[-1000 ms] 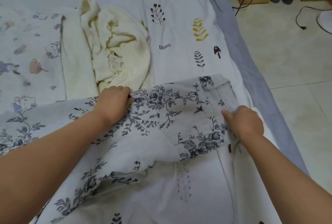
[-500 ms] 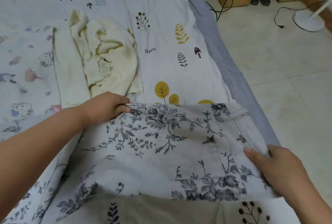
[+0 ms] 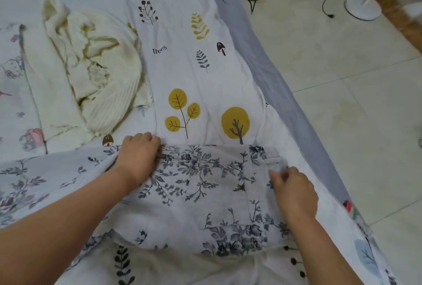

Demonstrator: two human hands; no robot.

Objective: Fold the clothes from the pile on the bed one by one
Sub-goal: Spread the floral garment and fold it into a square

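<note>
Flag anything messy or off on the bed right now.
The cream knit garment lies crumpled and unfolded on the bedsheet, with yellow-brown marks along its creases, perhaps stains. Beyond that nothing stands out: the left hand and right hand rest on the floral garment, which is still creased.

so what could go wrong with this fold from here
The floral garment lies close to the bed edge on the right hand side, so a tug could drag it toward the floor. Its left part, past the left hand, is spread unevenly and may fold crooked. The cream knit beside it could get caught up.
</note>
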